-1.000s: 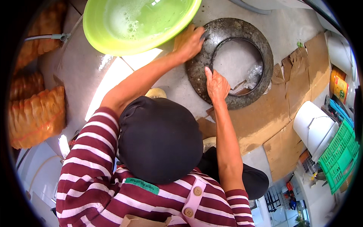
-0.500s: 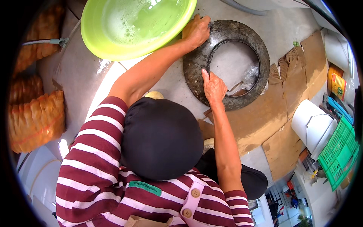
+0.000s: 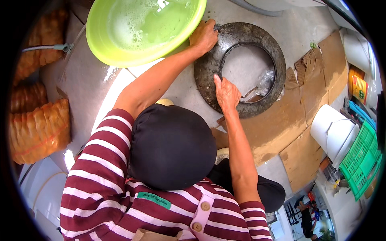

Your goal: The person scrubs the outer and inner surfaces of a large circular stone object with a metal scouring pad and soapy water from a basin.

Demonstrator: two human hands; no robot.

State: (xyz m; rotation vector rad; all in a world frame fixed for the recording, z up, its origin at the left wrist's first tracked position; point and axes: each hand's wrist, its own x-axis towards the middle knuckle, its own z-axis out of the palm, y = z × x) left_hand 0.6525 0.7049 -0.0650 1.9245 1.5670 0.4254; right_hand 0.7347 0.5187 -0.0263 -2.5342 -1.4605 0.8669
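A wide, flat dark metal ring (image 3: pixel 261 34), grimy and mottled, rests tilted on the floor with a round hole in its middle. My right hand (image 3: pixel 228 94) grips its near-left inner edge, thumb lying on top and fingers curled into the hole. At the far-left outer rim is my left hand (image 3: pixel 204 36), closed on a grey wiry scouring pad (image 3: pixel 217 27) that mostly hides under my fingers. Just left of that hand stands a lime-green basin (image 3: pixel 94 46) of sudsy water. Clear crumpled plastic (image 3: pixel 266 80) shows through the ring's hole.
Flattened brown cardboard (image 3: pixel 277 120) covers the floor on the right. Beyond it stand a white bucket (image 3: pixel 327 130), a green plastic crate (image 3: pixel 362 160) and an orange-yellow container (image 3: pixel 359 88). Orange net sacks (image 3: pixel 40 130) line the left side. Another person (image 3: pixel 307 221) appears far off at the lower right.
My left hand has shifted a little left, off the ring's rim toward the basin, showing more of the scouring pad. My right hand keeps its place. A distant person has come into view.
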